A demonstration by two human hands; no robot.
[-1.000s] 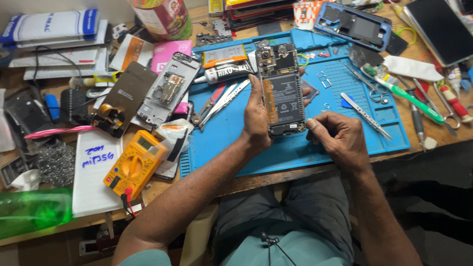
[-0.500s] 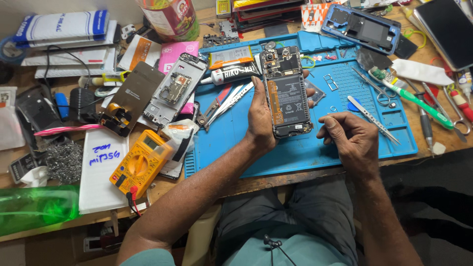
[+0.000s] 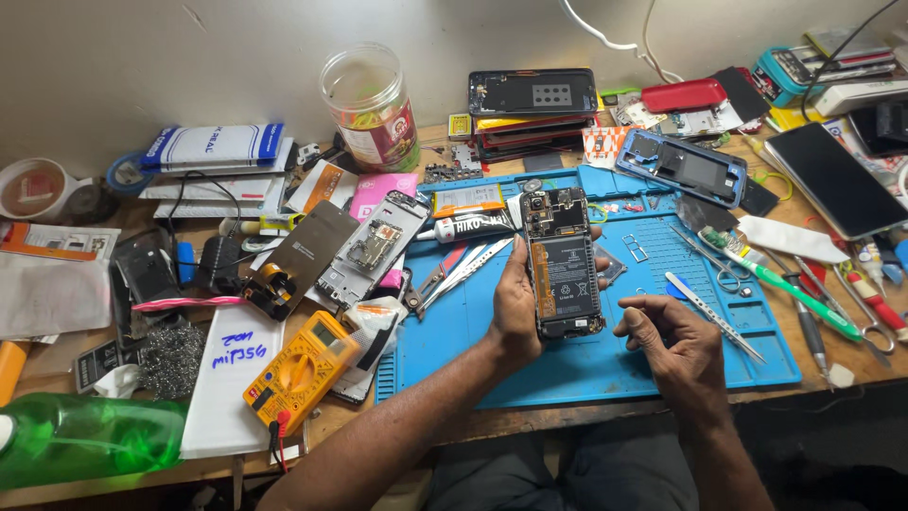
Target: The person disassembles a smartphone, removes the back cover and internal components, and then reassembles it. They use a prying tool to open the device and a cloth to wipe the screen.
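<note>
My left hand [image 3: 514, 308] grips an opened phone [image 3: 564, 260] by its left edge, back cover off, with the battery and circuit board facing up. It is held just above the blue repair mat [image 3: 586, 369]. My right hand [image 3: 667, 343] hovers just right of the phone's lower end, fingers curled with the fingertips pinched together; whether something small sits between them I cannot tell. Metal tweezers [image 3: 711, 315] lie on the mat to the right of that hand.
A yellow multimeter [image 3: 301, 369] lies left of the mat, beside a second dismantled phone [image 3: 374, 248]. A plastic jar [image 3: 371, 106], a stack of phones [image 3: 534, 104], a blue phone frame [image 3: 683, 167], scissors [image 3: 719, 265], screwdrivers [image 3: 790, 293] and a green bottle [image 3: 85, 437] crowd the bench.
The phone has tilted more upright in my left hand. My right hand has drawn back slightly from the phone's lower edge. The camera view has shifted so more of the bench's back shows.
</note>
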